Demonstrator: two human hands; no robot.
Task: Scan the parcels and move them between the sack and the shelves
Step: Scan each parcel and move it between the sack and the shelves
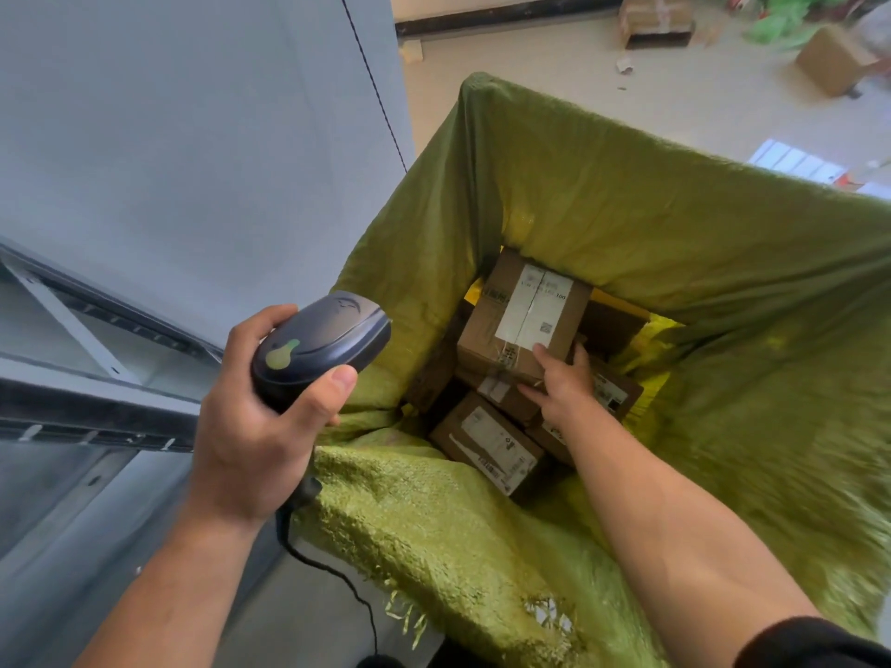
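Parcel [523,320]: brown carton, white label, taped; R hand [561,383] grips edge.

"100" on label [533,306] of top parcel [487,339]

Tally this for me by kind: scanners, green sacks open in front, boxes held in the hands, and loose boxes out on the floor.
Scanner, in the left hand: 1
Green sack: 1
Box held by the right hand: 1
Loose boxes on the floor: 2
Total: 5
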